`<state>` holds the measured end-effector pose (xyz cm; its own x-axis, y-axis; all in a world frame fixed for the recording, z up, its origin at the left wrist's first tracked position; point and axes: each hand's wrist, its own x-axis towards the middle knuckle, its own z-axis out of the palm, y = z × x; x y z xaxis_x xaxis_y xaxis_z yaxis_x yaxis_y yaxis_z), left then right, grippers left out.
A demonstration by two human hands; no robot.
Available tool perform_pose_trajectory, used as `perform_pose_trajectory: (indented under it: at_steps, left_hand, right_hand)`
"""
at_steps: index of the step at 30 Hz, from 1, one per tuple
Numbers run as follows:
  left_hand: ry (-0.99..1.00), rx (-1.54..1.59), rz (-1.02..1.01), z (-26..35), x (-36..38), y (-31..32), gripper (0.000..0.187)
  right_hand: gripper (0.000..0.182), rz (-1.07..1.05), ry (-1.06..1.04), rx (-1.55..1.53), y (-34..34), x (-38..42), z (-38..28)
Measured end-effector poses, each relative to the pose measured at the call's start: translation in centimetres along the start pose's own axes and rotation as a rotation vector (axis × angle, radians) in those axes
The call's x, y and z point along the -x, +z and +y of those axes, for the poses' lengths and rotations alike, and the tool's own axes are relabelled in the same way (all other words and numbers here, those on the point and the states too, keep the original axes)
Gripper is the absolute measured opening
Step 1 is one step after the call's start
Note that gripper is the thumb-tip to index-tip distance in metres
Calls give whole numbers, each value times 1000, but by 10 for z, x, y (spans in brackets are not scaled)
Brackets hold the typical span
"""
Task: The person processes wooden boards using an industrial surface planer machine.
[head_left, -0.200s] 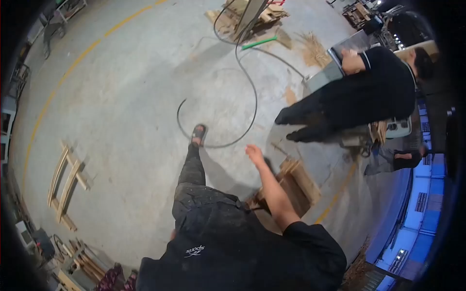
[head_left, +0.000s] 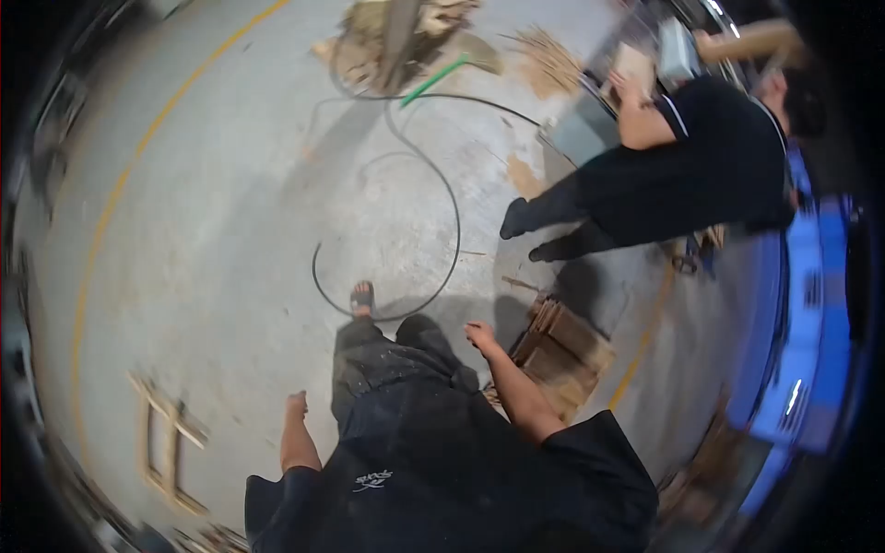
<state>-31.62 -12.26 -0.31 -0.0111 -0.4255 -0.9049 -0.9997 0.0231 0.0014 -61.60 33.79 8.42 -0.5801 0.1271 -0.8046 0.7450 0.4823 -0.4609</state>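
Note:
My left hand (head_left: 297,403) hangs at my left side above the bare concrete floor. Its fingers look curled in, and nothing shows in them. My right hand (head_left: 478,335) is out in front of my right hip, its fingers loosely bent and slightly apart, holding nothing. Just beyond it on the floor sits a stack of brown wooden boards (head_left: 562,355), which the hand does not touch. Ahead of my sandalled foot (head_left: 362,297) a black hose (head_left: 455,221) curves over the floor.
At the right a co-worker (head_left: 682,161) in dark clothes holds a light board (head_left: 634,64) by a grey machine (head_left: 583,129). A wooden frame (head_left: 166,447) lies at left. A green-handled broom (head_left: 435,81) rests near piled wood (head_left: 364,41) and a post (head_left: 399,41).
My left hand has come into view. My right hand has swung back toward my body, its fingers drawing in. The view has shifted forward, and the co-worker's hand now shows at a light board.

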Motion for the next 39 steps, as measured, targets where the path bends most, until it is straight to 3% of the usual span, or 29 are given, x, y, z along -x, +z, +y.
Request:
perform_pose_trajectory:
  at_steps: [1,2,3,6,7,8,9,11,15,16,17,18,19,20,21,22,23,29,31,32,33,34,35,37,38,39]
  left_hand:
    - [-24,-1,81,20,-4,-76,47]
    - [1,108,166,66,-11,-133,37]
    - [176,67,183,141,-18,-176,36]
    - [623,18,296,413,-33,-257,32]
    - [778,114,308,489,-23,-277,39]
    - [823,119,324,563,-14,-293,41]
    - [862,100,332,632,8,-290,41]
    - [920,563,256,741,72,-258,39]
    - [1201,481,51,889,83,-148,33]
    - [1166,349,91,923,89,-108,30]
    - [1101,283,1,952,110,-69,29]
    - [1111,243,-124,980,131,-28,32]
    - [1140,166,-197,1006,158,11,35]
    - [1183,67,-221,1039,166,48,36]
    - [1341,-22,-293,1066,189,80,37]
    - [1353,-41,-354,1095,216,112,37]
    - [1377,-62,-388,1122,250,138,37]
    - [1589,-106,-572,1341,361,300,35]
    - [1560,-74,-569,1405,384,359,42]
    - [1614,-92,-522,1437,399,382,47]
    - [1532,-47,-565,1454,420,399,54]
    - [1572,-92,-405,1479,427,427,61]
    - [1577,-108,-418,1491,445,442,61]
    - [1703,-351,-75,1500,481,464,68]
    - [1649,-396,127,1495,487,475,71]
    - [1656,-386,184,1486,491,480,71]
  right_hand:
    - [34,-1,176,-147,6,25,8]
    - [33,23,218,-280,24,32,26]
    - [31,72,229,-405,23,29,33]
    - [22,320,119,-398,13,15,-3]
    - [18,111,15,445,12,-38,21]
    - [20,94,-296,984,22,-57,45]
    - [21,38,-237,861,24,-70,44]
    - [22,16,16,440,15,-116,23]
    - [25,78,116,11,-13,-229,-45]
    - [25,103,105,-100,-24,-262,-63]
    - [26,131,88,-328,-31,-302,-78]
    - [27,109,86,-785,-20,-366,-66]
    - [31,359,-152,-282,-86,-324,-182]
    - [29,440,-103,-743,-136,-290,-274]
    - [30,382,-101,-644,-182,-284,-320]
    - [32,515,-260,-676,-201,-301,-342]
    - [36,516,-337,-772,-226,-306,-364]
    - [36,812,-144,-1112,-336,-296,-459]
    - [47,881,32,-1547,-360,-295,-479]
    - [59,946,40,-1636,-370,-296,-491]
    - [65,963,-1,-1668,-380,-296,-502]
    - [66,1021,22,-1686,-392,-299,-517]
    - [67,1082,36,-1706,-407,-303,-533]
    - [57,1128,-43,-1803,-436,-299,-561]
    - [48,1171,-133,-1885,-443,-299,-570]
    - [48,1207,-129,-1904,-444,-307,-573]
